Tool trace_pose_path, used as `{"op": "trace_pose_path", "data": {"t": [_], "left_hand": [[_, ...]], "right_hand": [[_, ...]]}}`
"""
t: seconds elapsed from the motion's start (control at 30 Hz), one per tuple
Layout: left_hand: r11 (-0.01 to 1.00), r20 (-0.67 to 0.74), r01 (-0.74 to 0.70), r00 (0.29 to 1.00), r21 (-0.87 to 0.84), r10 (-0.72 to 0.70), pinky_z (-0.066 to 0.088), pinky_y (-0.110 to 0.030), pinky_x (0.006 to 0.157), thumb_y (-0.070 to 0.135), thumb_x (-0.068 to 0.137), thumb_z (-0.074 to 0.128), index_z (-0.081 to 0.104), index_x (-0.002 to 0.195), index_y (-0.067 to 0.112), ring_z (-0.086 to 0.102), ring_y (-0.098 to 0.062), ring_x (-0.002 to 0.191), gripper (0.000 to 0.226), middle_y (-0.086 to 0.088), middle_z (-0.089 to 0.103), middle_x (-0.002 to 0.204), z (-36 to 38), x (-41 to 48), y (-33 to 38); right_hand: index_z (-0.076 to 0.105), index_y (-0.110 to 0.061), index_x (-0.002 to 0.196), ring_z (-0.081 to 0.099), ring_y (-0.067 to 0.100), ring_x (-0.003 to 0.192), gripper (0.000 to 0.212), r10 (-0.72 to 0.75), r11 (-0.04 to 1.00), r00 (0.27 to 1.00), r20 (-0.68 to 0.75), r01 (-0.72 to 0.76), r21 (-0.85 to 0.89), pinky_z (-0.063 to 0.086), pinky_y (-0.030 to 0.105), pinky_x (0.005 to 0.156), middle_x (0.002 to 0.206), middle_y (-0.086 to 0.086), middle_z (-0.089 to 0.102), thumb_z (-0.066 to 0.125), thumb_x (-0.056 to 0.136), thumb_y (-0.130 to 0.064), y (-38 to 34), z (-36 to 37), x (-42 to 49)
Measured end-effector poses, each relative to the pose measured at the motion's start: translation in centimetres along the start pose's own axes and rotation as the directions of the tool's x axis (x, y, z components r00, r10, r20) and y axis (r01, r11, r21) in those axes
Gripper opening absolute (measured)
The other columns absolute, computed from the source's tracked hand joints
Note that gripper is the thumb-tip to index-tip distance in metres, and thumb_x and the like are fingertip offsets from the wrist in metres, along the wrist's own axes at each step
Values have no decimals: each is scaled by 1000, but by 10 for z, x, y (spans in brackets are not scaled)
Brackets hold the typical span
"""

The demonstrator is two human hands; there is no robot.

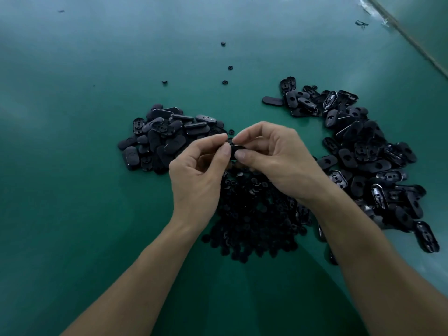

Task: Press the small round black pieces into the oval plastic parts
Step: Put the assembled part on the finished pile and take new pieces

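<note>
My left hand (198,170) and my right hand (269,156) meet above the green table, thumbs and forefingers pinching one black oval plastic part (236,149) between them. Most of that part is hidden by my fingers. I cannot tell whether a round piece sits in it. Below my hands lies a heap of small round black pieces (252,219). A pile of oval parts (164,139) lies to the left. A larger pile of oval parts with holes (363,154) curves along the right.
The green table (72,166) stretches all around. A few stray round pieces (225,82) lie farther back in the middle. The table's edge (412,42) runs diagonally at the top right, with a small black scrap (361,23) near it.
</note>
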State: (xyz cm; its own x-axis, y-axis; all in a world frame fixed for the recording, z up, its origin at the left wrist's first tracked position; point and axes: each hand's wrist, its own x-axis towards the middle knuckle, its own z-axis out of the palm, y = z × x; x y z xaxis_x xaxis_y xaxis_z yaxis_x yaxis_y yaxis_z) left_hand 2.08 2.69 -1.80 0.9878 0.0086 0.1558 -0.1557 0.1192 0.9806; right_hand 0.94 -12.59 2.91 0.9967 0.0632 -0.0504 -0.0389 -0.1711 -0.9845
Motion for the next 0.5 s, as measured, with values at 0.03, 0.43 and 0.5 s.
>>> {"op": "trace_pose_path", "data": {"t": [0.03, 0.43, 0.5], "left_hand": [[1000, 2, 0, 1000, -3, 0, 60, -35, 83, 14, 92, 72, 76, 100, 24, 73, -17, 85, 14, 1, 77, 91, 0, 0, 0], [993, -24, 47, 998, -104, -50, 59, -25, 68, 10, 100, 62, 72, 105, 17, 76, -22, 81, 13, -2, 77, 89, -1, 1, 2], [995, -18, 44, 999, -93, -45, 59, -25, 69, 12, 99, 63, 73, 106, 16, 75, -22, 82, 13, -4, 77, 91, -1, 1, 1]], "right_hand": [[66, -16, 98, 71, 10, 75, 15, 1, 1000, 1000, -21, -1, -21, 53, 21, 69, 82, 0, 76, 71, 90, -5, 0, 1, 0], [75, -22, 88, 70, 9, 65, 12, 2, 999, 988, -157, -10, -50, 48, 13, 57, 76, 3, 76, 72, 91, -11, 4, 0, 1], [75, -22, 88, 69, 8, 65, 13, -5, 999, 988, -153, -2, -46, 49, 13, 58, 75, 1, 76, 71, 92, -10, 5, -1, 1]]}}
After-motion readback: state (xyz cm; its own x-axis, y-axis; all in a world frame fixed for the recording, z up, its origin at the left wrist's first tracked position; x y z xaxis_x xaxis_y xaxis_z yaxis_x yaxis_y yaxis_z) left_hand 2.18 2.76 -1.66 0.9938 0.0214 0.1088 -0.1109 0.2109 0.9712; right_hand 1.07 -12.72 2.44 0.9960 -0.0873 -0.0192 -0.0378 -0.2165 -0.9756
